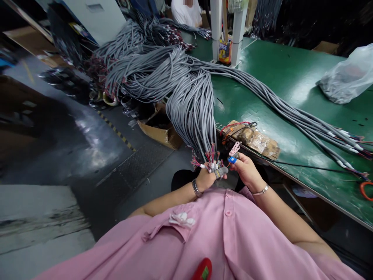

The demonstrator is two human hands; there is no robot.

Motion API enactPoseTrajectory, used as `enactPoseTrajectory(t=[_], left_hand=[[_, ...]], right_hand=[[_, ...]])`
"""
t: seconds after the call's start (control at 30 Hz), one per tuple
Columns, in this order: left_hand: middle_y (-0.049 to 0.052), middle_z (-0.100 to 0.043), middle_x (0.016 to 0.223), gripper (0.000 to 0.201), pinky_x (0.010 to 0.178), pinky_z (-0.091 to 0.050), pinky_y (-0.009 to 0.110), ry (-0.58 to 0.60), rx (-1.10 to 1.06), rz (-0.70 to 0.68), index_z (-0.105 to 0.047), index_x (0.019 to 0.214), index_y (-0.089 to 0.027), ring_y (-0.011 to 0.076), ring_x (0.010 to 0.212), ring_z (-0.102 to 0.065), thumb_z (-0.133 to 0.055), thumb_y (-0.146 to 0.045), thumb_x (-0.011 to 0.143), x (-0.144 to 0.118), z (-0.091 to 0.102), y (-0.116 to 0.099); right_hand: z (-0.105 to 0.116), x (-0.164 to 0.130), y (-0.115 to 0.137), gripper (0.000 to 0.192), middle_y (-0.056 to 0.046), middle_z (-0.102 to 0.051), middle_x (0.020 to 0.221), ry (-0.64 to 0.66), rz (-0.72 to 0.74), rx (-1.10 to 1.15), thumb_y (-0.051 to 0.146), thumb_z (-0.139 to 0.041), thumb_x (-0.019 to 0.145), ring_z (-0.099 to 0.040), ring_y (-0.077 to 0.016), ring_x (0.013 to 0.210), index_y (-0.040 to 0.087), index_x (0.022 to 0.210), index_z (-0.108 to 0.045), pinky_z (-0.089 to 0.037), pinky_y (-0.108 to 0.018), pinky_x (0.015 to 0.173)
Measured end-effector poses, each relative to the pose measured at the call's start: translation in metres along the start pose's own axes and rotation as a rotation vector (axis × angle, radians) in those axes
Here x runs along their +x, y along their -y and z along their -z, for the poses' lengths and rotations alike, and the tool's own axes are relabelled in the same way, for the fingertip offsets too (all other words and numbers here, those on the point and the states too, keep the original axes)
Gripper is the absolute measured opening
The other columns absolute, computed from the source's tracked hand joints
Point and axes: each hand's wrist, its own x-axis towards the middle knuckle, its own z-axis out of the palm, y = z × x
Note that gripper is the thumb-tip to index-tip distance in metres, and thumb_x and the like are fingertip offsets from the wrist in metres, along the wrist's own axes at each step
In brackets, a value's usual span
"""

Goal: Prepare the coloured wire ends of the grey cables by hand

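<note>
A thick bundle of grey cables (190,105) hangs off the edge of the green table (285,77) down toward my lap. My left hand (207,177) is closed around the cable ends, where thin red and white wires stick out; its fingertip wears a grey cot. My right hand (246,169) is just to the right, almost touching, pinching a small blue piece (232,159) with a pink clip-like part (234,148) above it. Both wrists carry a bracelet.
More grey cables (305,120) run across the table to the right edge. A taped brown block with wires (256,140) lies near the table edge. A plastic bag (346,77), white posts (237,31), a cardboard box (160,128) on the floor and a person in white (186,11) stand farther off.
</note>
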Motion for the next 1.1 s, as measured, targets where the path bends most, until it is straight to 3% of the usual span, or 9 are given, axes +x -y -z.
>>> enactPoseTrajectory(t=[0.1, 0.3, 0.43, 0.53, 0.63, 0.87, 1.1], left_hand=[[0.006, -0.064, 0.056, 0.036, 0.050, -0.042, 0.025, -0.122, -0.134, 0.015, -0.068, 0.058, -0.013, 0.0123, 0.050, -0.054, -0.067, -0.045, 0.076, 0.002, -0.002, 0.007], [0.006, -0.064, 0.057, 0.035, 0.053, -0.045, 0.026, -0.166, -0.268, 0.031, -0.066, 0.056, -0.013, 0.0128, 0.051, -0.057, -0.070, -0.044, 0.072, 0.007, -0.008, 0.012], [0.006, -0.065, 0.057, 0.031, 0.053, -0.046, 0.026, -0.216, -0.331, 0.045, -0.068, 0.061, -0.013, 0.0144, 0.052, -0.060, -0.072, -0.042, 0.069, 0.008, -0.008, 0.015], [0.006, -0.065, 0.056, 0.031, 0.050, -0.045, 0.025, -0.228, -0.321, 0.051, -0.068, 0.061, -0.013, 0.0130, 0.049, -0.058, -0.071, -0.042, 0.071, 0.007, -0.007, 0.017], [0.006, -0.064, 0.055, 0.031, 0.047, -0.042, 0.024, -0.220, -0.301, 0.050, -0.068, 0.062, -0.012, 0.0119, 0.047, -0.056, -0.070, -0.042, 0.073, 0.007, -0.007, 0.017], [0.006, -0.065, 0.057, 0.032, 0.050, -0.044, 0.024, -0.193, -0.276, -0.004, -0.067, 0.059, -0.013, 0.0124, 0.051, -0.057, -0.069, -0.042, 0.075, 0.006, -0.008, 0.016], [0.005, -0.064, 0.055, 0.031, 0.049, -0.042, 0.023, -0.188, -0.179, 0.011, -0.067, 0.058, -0.013, 0.0105, 0.047, -0.054, -0.073, -0.041, 0.071, 0.003, -0.005, 0.018]], right_hand=[[0.003, -0.003, 0.000, 0.015, 0.003, -0.056, 0.065, 0.051, -0.025, 0.093, 0.031, -0.072, 0.075, -0.049, -0.0098, 0.057, 0.019, 0.077, -0.064, -0.044, -0.024, 0.059], [0.002, -0.011, 0.002, 0.023, 0.000, -0.061, 0.071, 0.219, -0.015, 0.054, 0.038, -0.073, 0.076, -0.054, -0.0115, 0.062, 0.020, 0.089, -0.066, -0.044, -0.025, 0.061], [0.004, -0.009, -0.002, 0.033, -0.004, -0.065, 0.081, 0.189, -0.038, 0.139, 0.052, -0.063, 0.081, -0.057, -0.0138, 0.067, 0.019, 0.089, -0.066, -0.048, -0.029, 0.066], [0.006, -0.011, -0.005, 0.037, -0.006, -0.067, 0.088, 0.208, -0.040, 0.107, 0.052, -0.068, 0.077, -0.059, -0.0146, 0.070, 0.018, 0.092, -0.067, -0.049, -0.030, 0.068], [0.002, -0.014, -0.004, 0.030, -0.004, -0.067, 0.083, 0.218, 0.013, 0.013, 0.043, -0.074, 0.074, -0.058, -0.0136, 0.068, 0.019, 0.091, -0.068, -0.047, -0.027, 0.065], [-0.014, -0.015, 0.006, 0.016, 0.000, -0.067, 0.067, 0.165, 0.093, -0.092, 0.036, -0.068, 0.081, -0.058, -0.0136, 0.061, 0.021, 0.086, -0.064, -0.041, -0.026, 0.058], [-0.023, -0.013, -0.001, 0.023, 0.002, -0.060, 0.057, 0.017, 0.077, -0.089, 0.040, -0.072, 0.076, -0.051, -0.0115, 0.050, 0.020, 0.073, -0.061, -0.035, -0.025, 0.051]])
